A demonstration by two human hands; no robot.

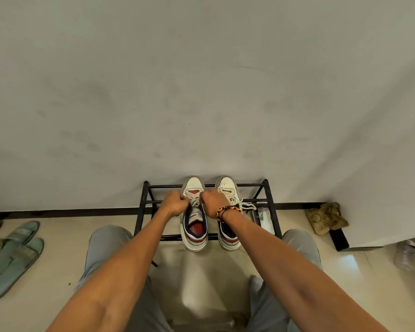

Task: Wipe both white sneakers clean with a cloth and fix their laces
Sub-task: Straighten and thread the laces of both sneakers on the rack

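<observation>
left hand (175, 202): fingers curled in tight, pinching the laces (195, 204) of the left sneaker (194, 226) from its left side, right over the tongue area

right hand (212, 202): same deal from the other side, fist-ish curl, gripping the other end of those laces. Both hands sit close together with only a small gap between the knuckles

bracelet (227, 211): braided orange/black/yellow thing on the right wrist, plus a thin dark band next to it

left sneaker: white with a red and navy inside, sits on top of the shoe rack (271, 207), toe pointing at the wall, heel hanging a bit over the front bar

right sneaker (228, 195): just beside the left one, same direction, partly hidden under the right wrist. Its laces (248, 207) flop loose off to the right

shoe rack: low black metal frame, pushed up against the wall

cloth (326, 218): crumpled olive/tan rag on the floor by the wall corner, well to the right of the rack, nobody's touching it

slippers (15, 255): pair of pale green ones on the floor way off to the left

legs: grey trousers (106, 250), knees spread either side of the rack

plastic bottle (405, 256): clear, far right on the floor, pretty blurry
</observation>
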